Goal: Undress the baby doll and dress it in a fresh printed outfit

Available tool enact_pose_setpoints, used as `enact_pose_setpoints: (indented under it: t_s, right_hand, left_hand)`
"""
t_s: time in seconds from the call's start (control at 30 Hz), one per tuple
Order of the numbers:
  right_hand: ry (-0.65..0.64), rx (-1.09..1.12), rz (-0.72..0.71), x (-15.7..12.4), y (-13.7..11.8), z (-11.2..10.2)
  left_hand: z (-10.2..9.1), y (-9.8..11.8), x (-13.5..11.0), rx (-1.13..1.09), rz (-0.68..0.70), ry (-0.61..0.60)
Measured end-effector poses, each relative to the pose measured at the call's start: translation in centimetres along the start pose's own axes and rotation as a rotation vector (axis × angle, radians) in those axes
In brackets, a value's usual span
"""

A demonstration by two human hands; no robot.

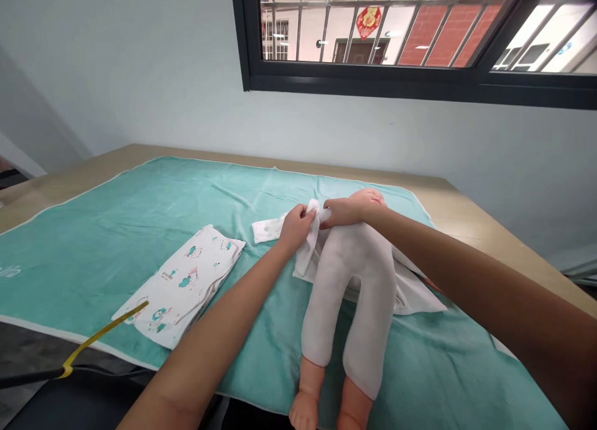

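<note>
A baby doll [357, 250] in white trousers lies on its back, with its bare feet toward me and its head partly hidden behind my right hand and forearm. Spread under its trunk is a white baby top [420, 296], with a printed sleeve [267, 231] reaching out to the left. My left hand [296, 228] is closed, pinching bunched white cloth of the top beside the doll's chest. Close to it, my right hand [342, 211] is curled over the chest, its fingers closed on the same white cloth. The doll's arm on this side is hidden.
A green blanket [153, 194] covers most of the wooden table [459, 212]. Folded white printed cloth [186, 281] lies left of my left forearm. A yellow strap [105, 333] juts in at lower left. Behind the table are a wall and a barred window [373, 79].
</note>
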State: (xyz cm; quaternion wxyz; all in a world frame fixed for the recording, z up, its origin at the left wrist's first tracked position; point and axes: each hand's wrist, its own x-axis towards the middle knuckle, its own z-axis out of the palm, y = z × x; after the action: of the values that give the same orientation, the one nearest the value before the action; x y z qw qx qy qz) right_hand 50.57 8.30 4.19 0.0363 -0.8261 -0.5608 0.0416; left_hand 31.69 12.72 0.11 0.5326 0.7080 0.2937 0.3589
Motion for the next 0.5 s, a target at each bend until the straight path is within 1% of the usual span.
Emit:
enact_pose_setpoints:
  t_s: [0.07, 0.13, 0.2, 0.27, 0.37, 0.5]
  right_hand:
    - [-0.097, -0.004, 0.061, -0.2, -0.2, -0.4]
    - [-0.169, 0.006, 0.136, -0.5, -0.6, -0.9]
    - [-0.206, 0.004, 0.192, -0.9, -1.2, -1.6]
    - [-0.243, -0.034, 0.215, -1.3, -1.9, -2.4]
    - [-0.278, -0.080, 0.168, -1.9, -3.4, -3.1]
    - [-0.283, -0.079, 0.024, -2.1, -5.6, -2.7]
  left_hand:
    - [-0.5, -0.4, -0.2, -0.025, -0.025, 0.027]
    - [-0.6, -0.2, -0.3, -0.094, -0.054, 0.043]
    - [-0.6, 0.4, -0.1, -0.191, -0.088, 0.047]
    - [-0.7, 1.3, 0.3, -0.277, -0.122, 0.051]
    - [-1.1, 2.4, 1.2, -0.331, -0.158, 0.035]
    - [-1.8, 3.3, 2.0, -0.347, -0.190, 0.016]
